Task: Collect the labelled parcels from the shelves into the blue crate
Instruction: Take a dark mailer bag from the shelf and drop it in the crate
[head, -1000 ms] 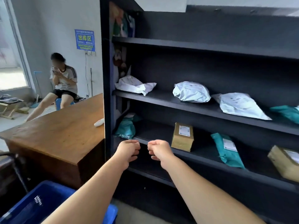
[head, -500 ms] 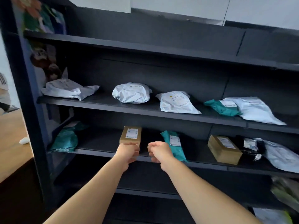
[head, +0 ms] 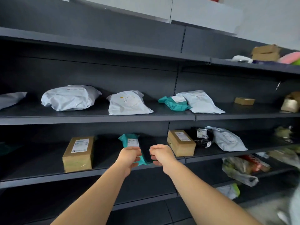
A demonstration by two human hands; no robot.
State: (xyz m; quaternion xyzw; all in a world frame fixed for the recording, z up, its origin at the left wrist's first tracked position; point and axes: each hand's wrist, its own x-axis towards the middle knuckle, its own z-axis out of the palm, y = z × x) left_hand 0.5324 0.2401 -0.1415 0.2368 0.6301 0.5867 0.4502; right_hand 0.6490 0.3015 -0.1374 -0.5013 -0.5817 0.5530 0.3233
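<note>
Arms outstretched, left hand [head: 129, 157] and right hand [head: 159, 154] fisted, grip empty

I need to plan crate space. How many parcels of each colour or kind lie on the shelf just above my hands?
White bags: 3, plus a partly cropped one at the left edge
Teal bag: 1
Brown box: 1
Total: 6

Matt shelves [head: 97, 118] — cardboard box [head: 78, 153] (taped).
</note>
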